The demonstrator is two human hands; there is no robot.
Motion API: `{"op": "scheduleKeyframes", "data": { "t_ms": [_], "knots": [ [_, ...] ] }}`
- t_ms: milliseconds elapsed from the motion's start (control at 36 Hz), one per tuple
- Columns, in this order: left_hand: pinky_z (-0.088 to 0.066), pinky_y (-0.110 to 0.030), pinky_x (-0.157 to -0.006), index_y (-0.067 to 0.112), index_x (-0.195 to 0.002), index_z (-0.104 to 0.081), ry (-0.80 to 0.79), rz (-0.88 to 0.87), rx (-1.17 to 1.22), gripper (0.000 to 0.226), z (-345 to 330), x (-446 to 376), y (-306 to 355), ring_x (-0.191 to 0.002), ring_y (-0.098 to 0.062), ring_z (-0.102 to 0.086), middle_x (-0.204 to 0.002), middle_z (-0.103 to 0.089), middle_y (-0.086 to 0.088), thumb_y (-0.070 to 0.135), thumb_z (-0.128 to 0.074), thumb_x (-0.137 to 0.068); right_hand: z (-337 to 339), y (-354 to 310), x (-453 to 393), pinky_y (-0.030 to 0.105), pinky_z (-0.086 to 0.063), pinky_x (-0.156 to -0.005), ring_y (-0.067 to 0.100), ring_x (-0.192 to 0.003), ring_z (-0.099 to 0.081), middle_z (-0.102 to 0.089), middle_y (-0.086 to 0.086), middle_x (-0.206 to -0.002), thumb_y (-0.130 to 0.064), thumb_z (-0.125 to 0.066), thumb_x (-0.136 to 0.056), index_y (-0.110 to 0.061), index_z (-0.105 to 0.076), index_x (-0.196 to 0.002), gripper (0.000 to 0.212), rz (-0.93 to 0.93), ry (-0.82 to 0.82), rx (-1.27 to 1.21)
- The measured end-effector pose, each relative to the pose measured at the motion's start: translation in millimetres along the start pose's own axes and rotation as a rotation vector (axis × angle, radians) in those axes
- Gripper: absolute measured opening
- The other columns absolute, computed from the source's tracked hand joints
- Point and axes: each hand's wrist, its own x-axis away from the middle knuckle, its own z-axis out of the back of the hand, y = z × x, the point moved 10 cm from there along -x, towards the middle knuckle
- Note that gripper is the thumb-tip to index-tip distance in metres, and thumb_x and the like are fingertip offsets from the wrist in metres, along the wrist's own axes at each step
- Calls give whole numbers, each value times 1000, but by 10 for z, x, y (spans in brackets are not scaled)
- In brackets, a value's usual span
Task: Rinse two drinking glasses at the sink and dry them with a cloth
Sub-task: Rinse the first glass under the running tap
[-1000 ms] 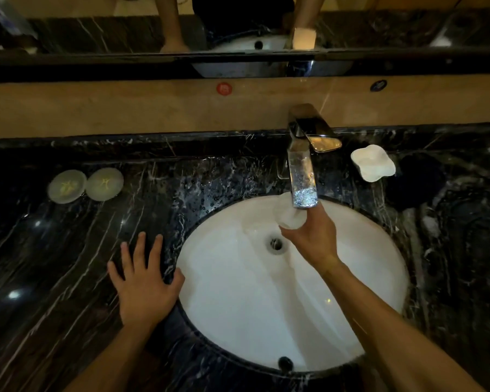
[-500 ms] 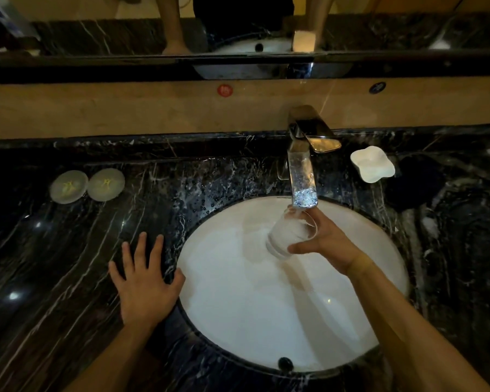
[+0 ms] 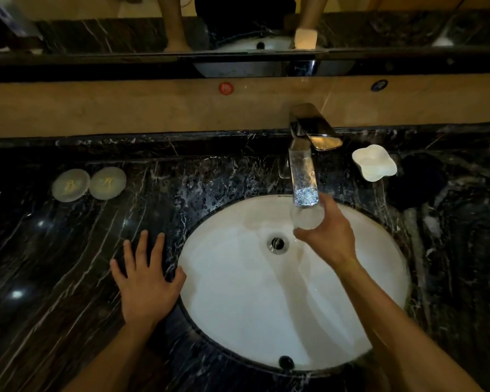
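My right hand (image 3: 330, 236) grips a clear drinking glass (image 3: 306, 217) directly under the spout of the chrome tap (image 3: 304, 176), over the white oval sink (image 3: 238, 306). The glass looks upright, its mouth toward the spout, and my fingers hide its right side. My left hand (image 3: 146, 281) lies flat with fingers spread on the black marble counter (image 3: 68, 264), its thumb touching the sink's left rim. No second glass and no cloth are visible.
Two round pale coasters or lids (image 3: 89, 183) lie on the counter at far left. A white flower-shaped dish (image 3: 375, 162) sits right of the tap. The drain (image 3: 277, 244) is left of the glass. A beige backsplash and mirror run behind.
My right hand tipped the glass on its side over the basin half a second ago, then brought it back upright under the spout. The left hand has stayed put.
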Motion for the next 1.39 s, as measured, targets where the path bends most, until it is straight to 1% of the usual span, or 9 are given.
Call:
{"op": "scheduleKeyframes", "data": {
  "t_ms": [167, 278, 472, 694, 778, 889, 1139, 1222, 1389],
  "knots": [
    [-2, -64, -118, 28, -155, -27, -1, -2, -2, 84, 5, 1, 18, -152, -33, -4, -165, -17, -5, 64, -34, -80, -222, 216, -9, 37, -51, -92, 25, -114, -59, -64, -2, -123, -15, -93, -53, -30, -57, -125, 82, -128, -425, -289],
    [-2, -63, -118, 27, -155, -28, 2, 4, 1, 84, 18, 3, 19, -153, -32, -3, -165, -17, -5, 64, -34, -79, -385, 146, 24, 38, -55, -95, 24, -115, -60, -64, 0, -125, -15, -93, -47, -28, -60, -124, 85, -65, -501, -421],
    [-2, -63, -118, 27, -155, -29, 3, 3, 3, 84, 25, 6, 21, -153, -32, -4, -165, -18, -5, 64, -34, -80, -445, -43, 7, 8, -47, -73, 13, -107, -59, -62, -4, -121, -10, -92, -63, -19, -52, -134, 81, -6, -182, -390],
    [-1, -64, -118, 28, -155, -27, -4, -2, 4, 83, -2, 10, 3, -153, -32, -1, -165, -15, -4, 65, -32, -81, -162, -282, 33, 28, -46, -69, 20, -90, -61, -64, -2, -100, -12, -80, -66, -22, -61, -105, 44, 141, 145, -15],
    [-1, -64, -118, 27, -155, -27, -1, -2, 10, 83, 6, 8, 10, -153, -31, -1, -165, -15, -4, 65, -33, -81, -62, -260, 55, 34, -51, -73, 20, -92, -62, -66, -6, -103, -17, -81, -63, -30, -58, -109, 54, 148, 140, 28],
    [-1, -63, -119, 28, -155, -26, -7, 2, 6, 84, 7, 8, 12, -153, -31, -1, -166, -14, -4, 65, -33, -80, -15, -60, 28, 34, -50, -82, 17, -102, -58, -60, -11, -117, -21, -87, -64, -33, -48, -133, 80, 13, -14, -31],
    [-1, -63, -118, 28, -155, -26, -4, 2, 8, 84, -1, 5, 7, -153, -31, -1, -166, -14, -4, 66, -33, -80, -345, -2, 90, 32, -54, -95, 19, -115, -60, -65, -2, -123, -10, -90, -50, -31, -61, -123, 81, -20, -574, -422],
    [-1, -63, -118, 28, -155, -26, -5, 0, 7, 84, 0, 10, 6, -153, -31, -1, -166, -14, -3, 65, -34, -80, -405, -101, 97, 19, -55, -84, 12, -113, -60, -62, -6, -124, 1, -92, -58, -27, -57, -127, 83, 11, -496, -496],
    [-1, -63, -119, 28, -155, -27, 0, 1, 13, 84, 4, 6, 11, -153, -31, -2, -165, -15, -3, 65, -34, -80, -243, -192, 86, 6, -43, -70, 2, -91, -58, -59, -15, -103, -11, -88, -67, -33, -49, -119, 69, 75, 15, -325]
  ]
}}
